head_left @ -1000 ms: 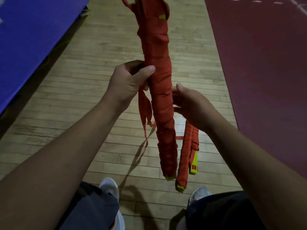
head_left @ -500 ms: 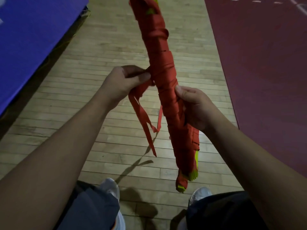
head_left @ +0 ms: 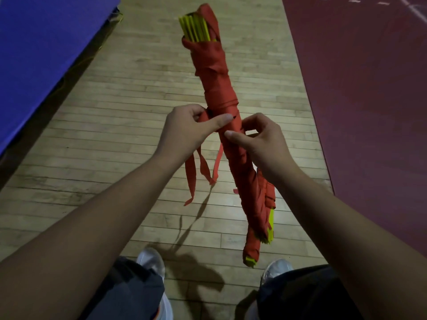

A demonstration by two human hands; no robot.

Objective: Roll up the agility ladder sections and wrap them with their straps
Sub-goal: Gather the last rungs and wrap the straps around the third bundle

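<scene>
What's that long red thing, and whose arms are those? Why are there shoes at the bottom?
The camera sits on a person's head and looks down, so you see their own arms and their pale shoes on the wooden floor. There is no robot, just two hands. The long red thing is a rolled-up agility ladder; its yellow rungs stick out at the top. The right hand holds the roll in the air. The left hand pinches the red strap, whose loose ends hang down. A blue mat lies on the left, dark red flooring on the right.
</scene>
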